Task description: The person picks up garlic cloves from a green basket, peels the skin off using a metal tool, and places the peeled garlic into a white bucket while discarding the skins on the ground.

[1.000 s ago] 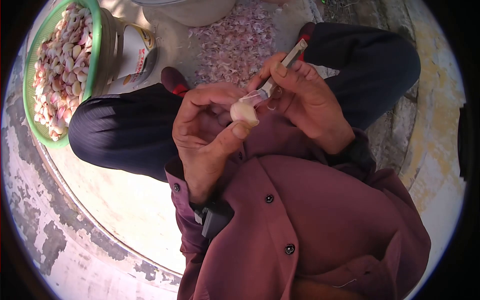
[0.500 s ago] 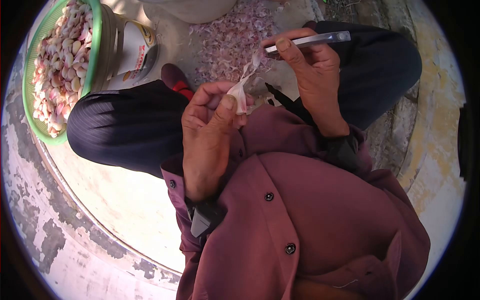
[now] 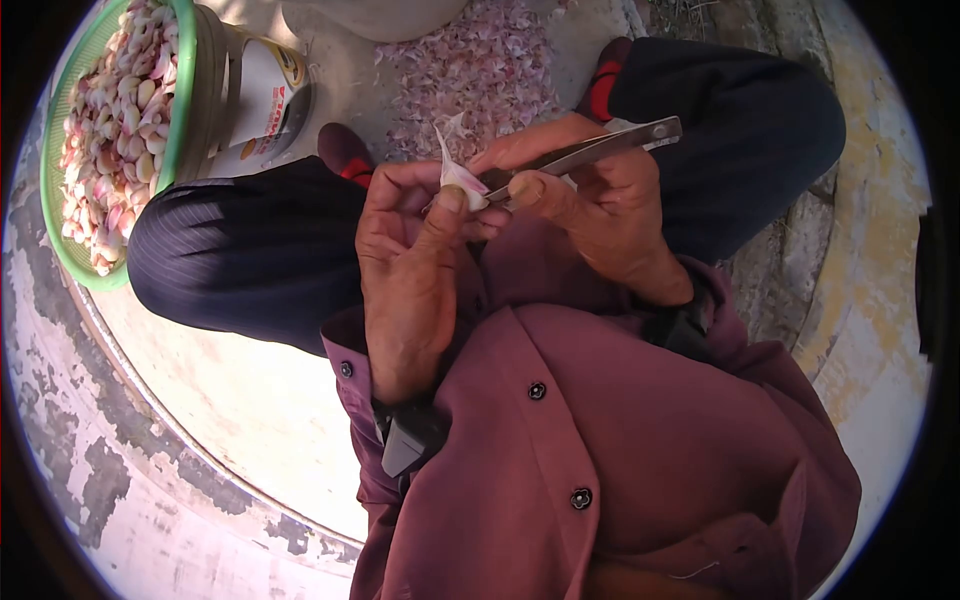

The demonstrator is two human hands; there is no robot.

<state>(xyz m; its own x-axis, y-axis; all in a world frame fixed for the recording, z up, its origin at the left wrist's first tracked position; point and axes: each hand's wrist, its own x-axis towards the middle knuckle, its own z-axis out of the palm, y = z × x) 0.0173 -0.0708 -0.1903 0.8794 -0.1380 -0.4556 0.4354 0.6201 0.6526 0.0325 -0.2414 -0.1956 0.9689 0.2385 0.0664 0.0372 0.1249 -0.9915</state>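
Observation:
A pale pink and white garlic clove [image 3: 463, 180], with a papery tip sticking up, is pinched between the thumb and fingers of my left hand [image 3: 415, 270]. My right hand [image 3: 600, 205] is closed on a metal tool [image 3: 610, 149] that looks like a pair of tweezers. The tool's tip touches or nearly touches the right side of the clove. Both hands are close together above my lap, and some fingertips are hidden behind the clove and the tool.
Many garlic cloves fill a green-rimmed basket [image 3: 185, 100] at the upper left, beside a white labelled bucket [image 3: 262, 105]. Pinkish skins [image 3: 470, 80] lie scattered on the ground ahead, near a pale rounded container [image 3: 370, 14]. My knees are on both sides.
My right hand has moved left and down, bringing the metal tool to the clove. The strip of skin that stretched up from the clove toward the tool is gone from between them.

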